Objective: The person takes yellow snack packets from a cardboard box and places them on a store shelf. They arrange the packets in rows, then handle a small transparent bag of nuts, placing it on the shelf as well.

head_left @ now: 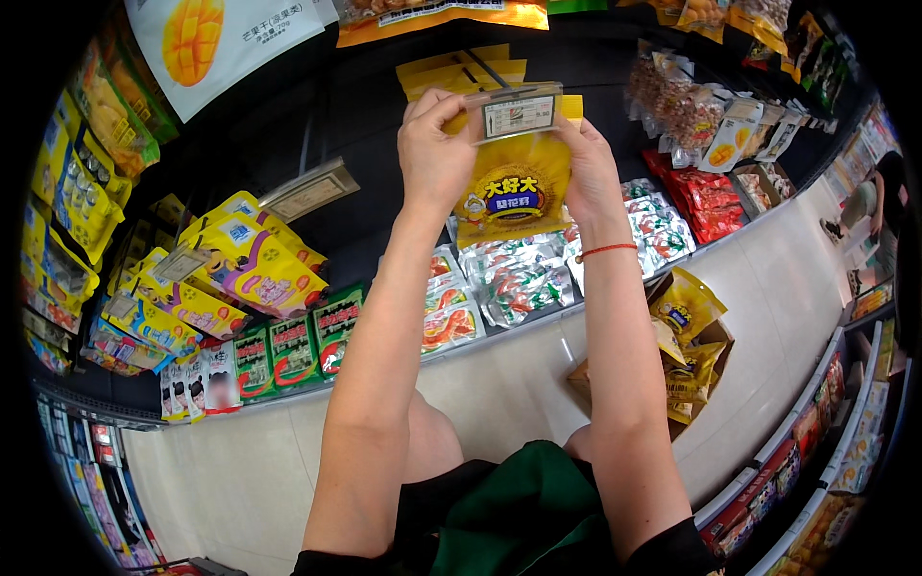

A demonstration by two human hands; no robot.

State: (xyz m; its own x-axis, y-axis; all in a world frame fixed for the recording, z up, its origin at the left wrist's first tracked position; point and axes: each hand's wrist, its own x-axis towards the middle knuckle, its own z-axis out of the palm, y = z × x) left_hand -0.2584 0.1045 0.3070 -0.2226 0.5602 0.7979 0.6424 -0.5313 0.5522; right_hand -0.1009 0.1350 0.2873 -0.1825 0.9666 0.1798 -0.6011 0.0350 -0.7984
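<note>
A black display shelf (370, 163) curves across the view, hung with snack bags. Below it runs the pale tiled floor (480, 384), where a cardboard carton (579, 377) holding more yellow bags stands to the right of the person's legs. Silver packets (523, 288) lie in a row along the bottom ledge of the shelf.

In front of the shelf, a yellow bag (519, 163) is held up between the two hands, above the silver packets and just below the end of a metal hook. Its printed front faces the person. Its long axis runs nearly up and down, the top leaning slightly to the right, with the bottom edge hanging free toward the packets.

The left hand (432, 144) is nearly closed, its fingers bent and its thumb and fingertips pinching the bag near the upper left corner; the exact contact is partly hidden. The right hand (588, 173) is less curled and has hold of the upper right edge, thumb toward the front; its other fingertips are hidden behind the bag.

A clear price-tag holder (521, 112) sits in front of the bag's upper part, between the hands, its left end just beside the left fingertips. A thin red cord (608, 251) circles the right wrist.
</note>
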